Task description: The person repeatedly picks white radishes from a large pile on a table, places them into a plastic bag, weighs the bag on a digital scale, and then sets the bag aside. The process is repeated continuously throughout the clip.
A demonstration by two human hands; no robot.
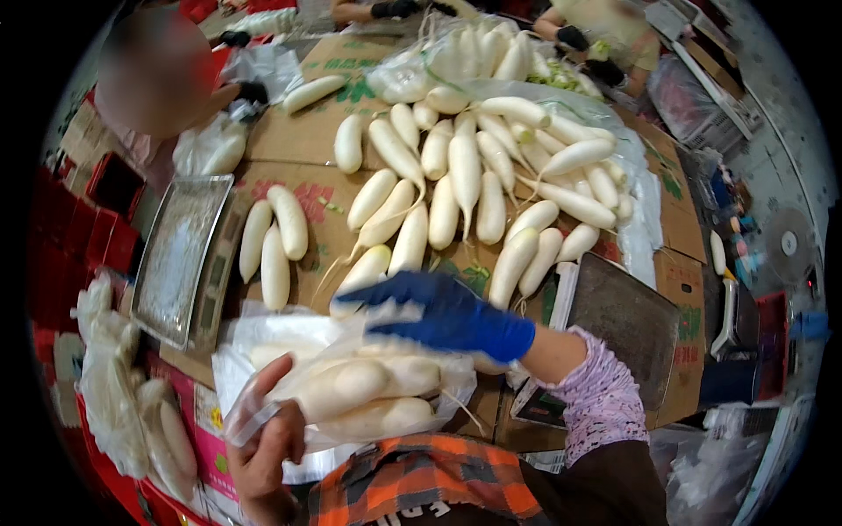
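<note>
A clear plastic bag of white radishes point(368, 388) lies at the table's near edge. My bare left hand point(266, 427) grips the mouth of this bag at its left side, the film drawn over the fingers. My right hand point(434, 315), in a blue glove, is over the bag's upper edge, its fingers spread and blurred; whether it touches the film I cannot tell. Beyond it spreads a large pile of loose white radishes point(464, 164), some with long thin roots. Three radishes point(275, 246) lie together to the left.
A scale with a metal tray point(181, 256) stands at left, and a dark scale plate point(621, 322) at right. Flattened cardboard point(289, 148) covers the table. Filled bags point(108, 375) lie at lower left. Several people in dark gloves point(572, 38) work across the table.
</note>
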